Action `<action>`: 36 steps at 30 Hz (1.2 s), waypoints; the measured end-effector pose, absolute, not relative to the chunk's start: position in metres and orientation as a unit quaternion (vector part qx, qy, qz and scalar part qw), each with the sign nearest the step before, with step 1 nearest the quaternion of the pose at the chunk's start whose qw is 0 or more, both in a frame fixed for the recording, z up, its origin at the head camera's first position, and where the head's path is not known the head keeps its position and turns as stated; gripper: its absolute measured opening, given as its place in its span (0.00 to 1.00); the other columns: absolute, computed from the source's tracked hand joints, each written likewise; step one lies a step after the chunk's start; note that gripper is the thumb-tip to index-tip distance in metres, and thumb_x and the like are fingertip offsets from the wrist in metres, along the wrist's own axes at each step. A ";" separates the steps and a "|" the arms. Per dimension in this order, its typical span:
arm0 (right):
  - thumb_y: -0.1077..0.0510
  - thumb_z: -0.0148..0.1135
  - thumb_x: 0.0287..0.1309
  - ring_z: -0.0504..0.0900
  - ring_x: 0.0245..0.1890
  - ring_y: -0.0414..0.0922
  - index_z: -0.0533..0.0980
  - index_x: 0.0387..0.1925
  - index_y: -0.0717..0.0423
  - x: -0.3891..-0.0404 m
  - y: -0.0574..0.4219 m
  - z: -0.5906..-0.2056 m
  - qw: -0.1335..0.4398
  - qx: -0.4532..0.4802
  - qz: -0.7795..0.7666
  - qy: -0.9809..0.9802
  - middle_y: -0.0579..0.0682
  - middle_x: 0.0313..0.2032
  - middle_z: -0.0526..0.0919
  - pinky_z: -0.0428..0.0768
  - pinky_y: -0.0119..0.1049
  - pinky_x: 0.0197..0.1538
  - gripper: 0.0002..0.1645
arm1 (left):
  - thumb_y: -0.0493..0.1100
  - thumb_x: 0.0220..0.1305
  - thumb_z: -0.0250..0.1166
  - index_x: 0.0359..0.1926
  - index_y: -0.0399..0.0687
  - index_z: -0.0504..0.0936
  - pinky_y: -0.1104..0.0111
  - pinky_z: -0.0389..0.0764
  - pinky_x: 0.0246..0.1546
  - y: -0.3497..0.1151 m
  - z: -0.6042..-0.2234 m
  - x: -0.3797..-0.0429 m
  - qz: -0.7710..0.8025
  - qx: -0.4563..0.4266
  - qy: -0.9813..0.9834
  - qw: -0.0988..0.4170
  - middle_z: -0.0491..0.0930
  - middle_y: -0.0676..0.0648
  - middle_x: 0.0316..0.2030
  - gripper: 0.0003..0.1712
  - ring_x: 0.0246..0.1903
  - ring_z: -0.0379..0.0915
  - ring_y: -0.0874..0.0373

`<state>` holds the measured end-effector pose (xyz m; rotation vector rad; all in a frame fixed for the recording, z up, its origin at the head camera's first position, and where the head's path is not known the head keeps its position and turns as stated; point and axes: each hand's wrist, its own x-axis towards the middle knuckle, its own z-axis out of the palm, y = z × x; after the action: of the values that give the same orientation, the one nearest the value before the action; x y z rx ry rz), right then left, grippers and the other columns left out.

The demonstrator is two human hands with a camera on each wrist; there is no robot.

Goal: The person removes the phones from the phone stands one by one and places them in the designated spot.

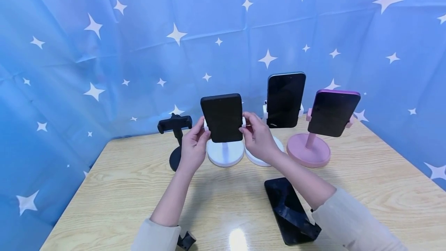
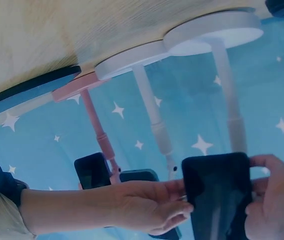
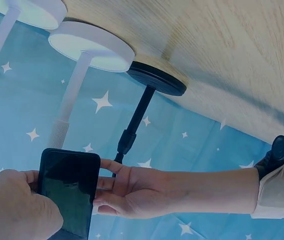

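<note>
A black smartphone (image 1: 222, 117) stands upright in the white clamp of a phone stand (image 1: 225, 154). My left hand (image 1: 194, 144) holds its left edge, thumb in front, fingers beside the clamp arm. At the opposite edge, my right hand (image 1: 259, 136) pinches the phone and clamp side in the same way. Both wrist views show the phone (image 2: 217, 195) between the two hands, with the right hand (image 3: 19, 205) close to the camera in its own view. The fingertips behind the phone are partly hidden.
An unloaded black phone stand (image 1: 175, 123) is on the left. To the right, a teal-edged phone (image 1: 285, 100) sits in another white stand and a purple-edged phone (image 1: 333, 113) in a pink stand (image 1: 309, 150). Another black phone (image 1: 290, 212) lies flat on the wooden table (image 1: 115, 196).
</note>
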<state>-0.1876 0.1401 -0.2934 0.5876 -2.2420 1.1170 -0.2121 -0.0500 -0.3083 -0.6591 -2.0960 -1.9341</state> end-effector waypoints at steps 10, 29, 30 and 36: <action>0.75 0.58 0.51 0.76 0.33 0.47 0.68 0.49 0.73 -0.169 0.145 -0.287 0.290 0.255 0.405 -0.829 0.59 0.38 0.75 0.79 0.35 0.41 0.21 | 0.28 0.61 0.56 0.62 0.40 0.66 0.69 0.77 0.44 -0.066 -0.301 -0.197 -0.653 -0.238 -0.715 0.075 0.75 0.40 0.53 0.27 0.39 0.79 0.65; 0.80 0.58 0.45 0.72 0.28 0.38 0.71 0.47 0.69 -0.114 0.164 -0.278 0.267 0.311 0.453 -0.792 0.53 0.33 0.77 0.78 0.25 0.32 0.23 | 0.29 0.53 0.63 0.54 0.29 0.73 0.71 0.80 0.37 -0.072 -0.293 -0.154 -0.622 -0.358 -0.690 0.094 0.78 0.34 0.44 0.24 0.35 0.79 0.62; 0.80 0.58 0.45 0.72 0.28 0.38 0.71 0.47 0.68 -0.111 0.165 -0.278 0.266 0.312 0.453 -0.792 0.52 0.33 0.76 0.78 0.25 0.31 0.24 | 0.29 0.53 0.64 0.53 0.28 0.73 0.71 0.80 0.37 -0.072 -0.294 -0.153 -0.622 -0.366 -0.686 0.095 0.78 0.34 0.43 0.24 0.35 0.79 0.62; 0.83 0.57 0.43 0.71 0.29 0.38 0.71 0.47 0.67 -0.097 0.169 -0.278 0.262 0.334 0.462 -0.779 0.52 0.34 0.76 0.77 0.24 0.30 0.26 | 0.29 0.53 0.64 0.50 0.25 0.74 0.73 0.79 0.30 -0.071 -0.296 -0.144 -0.621 -0.418 -0.654 0.109 0.78 0.34 0.38 0.22 0.35 0.79 0.63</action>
<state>-0.0972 0.1695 -0.2780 0.9044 -2.1079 1.2503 -0.1442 -0.0706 -0.2964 -1.2306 -1.9234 -1.8251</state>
